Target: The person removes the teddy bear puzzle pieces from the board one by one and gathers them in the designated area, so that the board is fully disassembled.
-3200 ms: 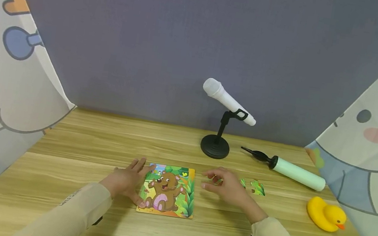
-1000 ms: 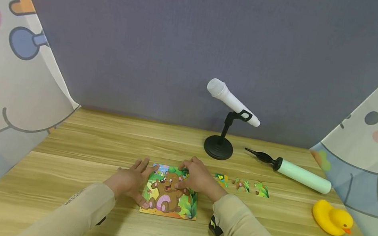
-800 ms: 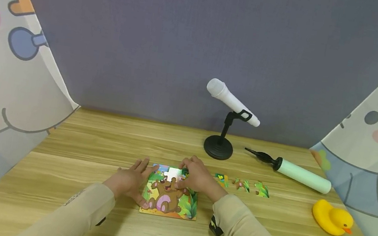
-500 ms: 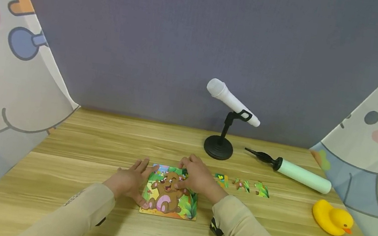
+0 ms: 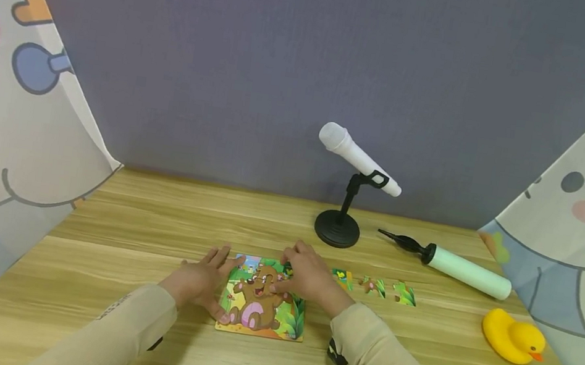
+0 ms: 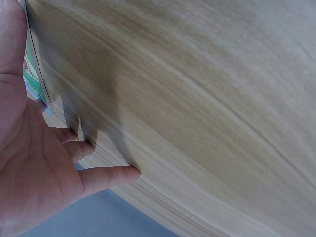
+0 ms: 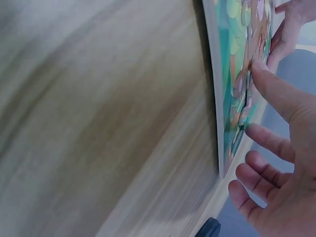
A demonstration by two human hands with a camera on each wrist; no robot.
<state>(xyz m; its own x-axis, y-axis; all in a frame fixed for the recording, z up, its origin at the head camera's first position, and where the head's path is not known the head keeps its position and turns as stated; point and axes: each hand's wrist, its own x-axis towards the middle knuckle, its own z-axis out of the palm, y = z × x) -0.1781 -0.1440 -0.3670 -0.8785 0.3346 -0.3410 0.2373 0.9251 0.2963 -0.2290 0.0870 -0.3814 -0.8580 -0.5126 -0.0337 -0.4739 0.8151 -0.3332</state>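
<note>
A staged recording booth: cartoon curtains (image 5: 11, 105), grey backdrop (image 5: 288, 51), microphone (image 5: 358, 157) on table (image 5: 125, 215).

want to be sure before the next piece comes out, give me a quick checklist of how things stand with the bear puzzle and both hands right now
1. Bear puzzle board flat on the wooden table: ok.
2. Left hand steadying the board's left edge, fingers straight: ok.
3. Right hand on the board's upper right part, thumb touching the picture: ok; whether it grips a piece: cannot tell.
4. Three loose puzzle pieces in a row right of the board, apart from it: ok.
5. Microphone stand, air pump and rubber duck away from both hands: ok.
6. Gap showing in the board's picture: cannot tell, the right hand covers that part.
</note>
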